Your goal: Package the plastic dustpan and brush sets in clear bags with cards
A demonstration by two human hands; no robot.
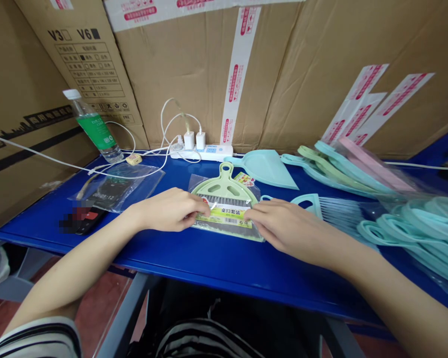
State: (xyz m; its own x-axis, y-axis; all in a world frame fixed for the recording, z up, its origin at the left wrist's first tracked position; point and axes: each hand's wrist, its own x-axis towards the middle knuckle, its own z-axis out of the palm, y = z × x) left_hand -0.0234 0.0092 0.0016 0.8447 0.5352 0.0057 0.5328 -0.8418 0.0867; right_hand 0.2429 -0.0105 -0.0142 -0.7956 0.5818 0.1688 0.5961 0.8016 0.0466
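Note:
A pale green dustpan and brush set (227, 183) lies in a clear plastic bag in front of me, its handle pointing away. A yellow-green printed label (231, 215) shows across the grey bristles. My left hand (176, 209) grips the bag's left edge with curled fingers. At the right edge, my right hand (283, 226) pinches the bag, thumb and fingers close together. Just beyond the right hand is a light blue brush (336, 213), its lower part hidden behind my wrist. A light blue dustpan (271, 166) rests behind the set.
Stacked light blue dustpans (414, 233) and bagged coloured ones (358, 166) fill the right side. A power strip (220, 151) with chargers stands at the back. A water bottle (95, 129), a bagged device (115, 186) and a phone (82, 219) are left. Cardboard boxes (194, 74) wall the blue table (209, 263).

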